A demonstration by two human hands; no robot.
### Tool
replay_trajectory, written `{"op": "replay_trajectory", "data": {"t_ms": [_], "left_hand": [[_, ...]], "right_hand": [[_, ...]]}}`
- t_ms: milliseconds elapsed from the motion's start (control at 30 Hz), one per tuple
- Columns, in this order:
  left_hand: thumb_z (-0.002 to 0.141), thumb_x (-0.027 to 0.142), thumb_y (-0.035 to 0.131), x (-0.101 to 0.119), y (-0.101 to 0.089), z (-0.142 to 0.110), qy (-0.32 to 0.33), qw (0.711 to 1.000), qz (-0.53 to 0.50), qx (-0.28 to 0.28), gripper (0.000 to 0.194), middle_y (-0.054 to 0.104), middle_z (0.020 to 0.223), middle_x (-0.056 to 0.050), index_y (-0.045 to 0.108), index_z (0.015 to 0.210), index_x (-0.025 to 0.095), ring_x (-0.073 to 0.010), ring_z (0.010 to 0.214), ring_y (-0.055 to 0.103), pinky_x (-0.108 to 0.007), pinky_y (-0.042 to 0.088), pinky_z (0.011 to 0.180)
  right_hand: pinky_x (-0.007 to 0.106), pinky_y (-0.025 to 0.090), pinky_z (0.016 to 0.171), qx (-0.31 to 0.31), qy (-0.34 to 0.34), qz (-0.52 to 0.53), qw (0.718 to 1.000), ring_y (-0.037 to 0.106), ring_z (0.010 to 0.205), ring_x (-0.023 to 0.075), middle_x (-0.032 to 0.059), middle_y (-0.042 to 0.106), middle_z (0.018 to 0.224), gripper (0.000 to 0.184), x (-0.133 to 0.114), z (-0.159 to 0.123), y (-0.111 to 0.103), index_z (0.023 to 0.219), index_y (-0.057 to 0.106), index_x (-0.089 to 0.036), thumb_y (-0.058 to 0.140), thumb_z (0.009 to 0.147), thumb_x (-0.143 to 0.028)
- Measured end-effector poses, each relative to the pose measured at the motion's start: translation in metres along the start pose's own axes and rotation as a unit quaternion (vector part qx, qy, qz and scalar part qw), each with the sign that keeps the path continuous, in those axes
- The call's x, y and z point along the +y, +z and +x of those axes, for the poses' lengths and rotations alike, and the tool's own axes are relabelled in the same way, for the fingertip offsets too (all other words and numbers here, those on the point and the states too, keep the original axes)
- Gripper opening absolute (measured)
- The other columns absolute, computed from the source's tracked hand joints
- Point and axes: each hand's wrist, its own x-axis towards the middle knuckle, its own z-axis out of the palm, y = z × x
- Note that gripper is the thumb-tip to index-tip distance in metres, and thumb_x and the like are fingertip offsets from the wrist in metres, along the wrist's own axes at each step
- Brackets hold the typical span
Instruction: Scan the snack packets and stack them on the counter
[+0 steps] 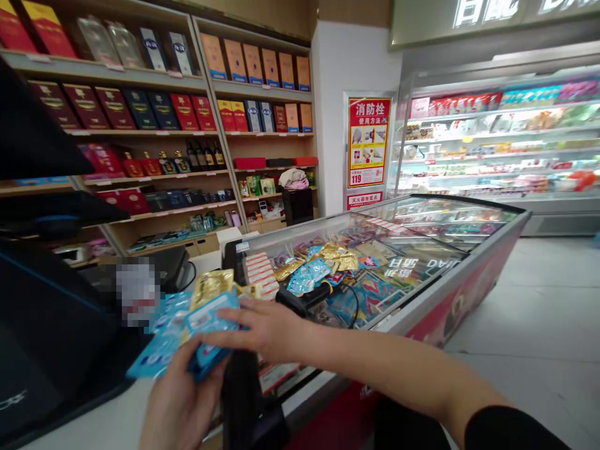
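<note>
Open room mostly out to the right: pale tile floor (529, 312) beyond the red-sided, glass-topped chest freezer (462, 312). Tighter on the left, with a black checkout terminal (51, 325) just beside the hands and the white desk (89, 425) running along beneath them, its near edge cut off by the frame.

Hands together, in contact over the desk. Low down, the left hand (180, 400), curled around a blue foil packet (206, 362) from below. Reaching across from the right, the right hand (257, 328), fingers spread and lying flat on that same packet. Directly above it, a gold foil packet (210, 287). Just past the right hand, a black handheld barcode scanner (295, 300) with its cable, at the freezer's near end.
</note>
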Motion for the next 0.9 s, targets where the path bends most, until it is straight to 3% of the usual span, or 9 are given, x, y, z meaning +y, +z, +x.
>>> {"op": "replay_trajectory", "data": {"t_ms": [100,200,300,433,600,700,800,900], "left_hand": [[0.079,0.003,0.050,-0.019,0.083,0.017,-0.088,0.992,-0.046,-0.081,0.039,0.070,0.088,-0.001,0.067,0.109,0.019,-0.0100,0.061,0.061,-0.020,0.056,0.057],[0.080,0.000,0.045,-0.049,0.145,0.040,-0.163,0.978,-0.070,-0.106,0.038,0.068,0.079,-0.002,0.065,0.108,0.015,-0.0103,0.058,0.059,-0.022,0.055,0.058],[0.079,0.001,0.043,-0.081,0.178,0.055,-0.216,0.969,-0.053,-0.106,0.036,0.065,0.071,-0.003,0.063,0.107,0.012,-0.0127,0.057,0.060,-0.024,0.055,0.060],[0.080,0.007,0.045,-0.098,0.192,0.059,-0.237,0.963,-0.033,-0.122,0.031,0.067,0.072,-0.006,0.064,0.105,0.009,-0.0183,0.061,0.063,-0.035,0.058,0.066],[0.086,0.014,0.042,-0.075,0.179,0.045,-0.218,0.956,-0.032,-0.193,0.028,0.071,0.088,-0.011,0.065,0.102,0.009,-0.0233,0.083,0.070,-0.041,0.058,0.081],[0.084,0.009,0.050,-0.053,0.147,0.025,-0.119,0.979,-0.016,-0.163,0.024,0.071,0.097,-0.009,0.064,0.103,0.013,-0.0187,0.096,0.069,-0.032,0.054,0.092],[0.078,0.008,0.063,-0.030,0.088,0.000,0.013,0.988,0.011,-0.152,0.032,0.069,0.114,-0.009,0.065,0.109,0.017,-0.0187,0.113,0.063,-0.027,0.049,0.099],[0.070,0.017,0.074,-0.005,0.002,-0.016,0.144,0.980,0.076,-0.115,0.038,0.066,0.120,-0.012,0.068,0.107,0.017,-0.0253,0.116,0.061,-0.030,0.051,0.095]], "right_hand": [[0.039,0.038,0.114,-0.024,0.093,0.016,0.995,0.050,0.132,0.0201,0.0078,0.047,0.150,0.050,0.063,-0.031,-0.006,0.146,0.045,-0.031,0.048,0.099,-0.015],[0.037,0.044,0.108,-0.089,0.162,0.029,0.982,0.052,0.131,0.0208,0.0051,0.046,0.152,0.053,0.115,-0.061,-0.004,0.146,0.046,-0.034,0.048,0.098,-0.011],[0.036,0.048,0.103,-0.144,0.206,0.031,0.967,0.054,0.130,0.0220,0.0032,0.045,0.153,0.055,0.148,-0.085,-0.001,0.147,0.044,-0.037,0.048,0.098,-0.013],[0.039,0.046,0.104,-0.179,0.252,0.011,0.951,0.055,0.128,0.0245,0.0058,0.051,0.148,0.048,0.166,-0.104,0.003,0.143,0.050,-0.034,0.046,0.099,-0.016],[0.040,0.042,0.110,-0.175,0.280,0.007,0.944,0.051,0.133,0.0238,0.0081,0.050,0.148,0.050,0.164,-0.115,0.011,0.141,0.054,-0.030,0.046,0.096,-0.011],[0.044,0.036,0.115,-0.175,0.291,0.007,0.941,0.047,0.137,0.0260,0.0108,0.046,0.151,0.052,0.159,-0.115,0.015,0.140,0.055,-0.029,0.052,0.092,-0.011],[0.047,0.035,0.116,-0.183,0.288,0.019,0.940,0.045,0.138,0.0285,0.0135,0.045,0.151,0.053,0.155,-0.116,0.015,0.138,0.057,-0.025,0.060,0.087,-0.013],[0.049,0.038,0.114,-0.138,0.267,0.012,0.954,0.047,0.136,0.0279,0.0142,0.047,0.149,0.055,0.148,-0.123,0.019,0.137,0.057,-0.023,0.059,0.084,-0.012]]}}
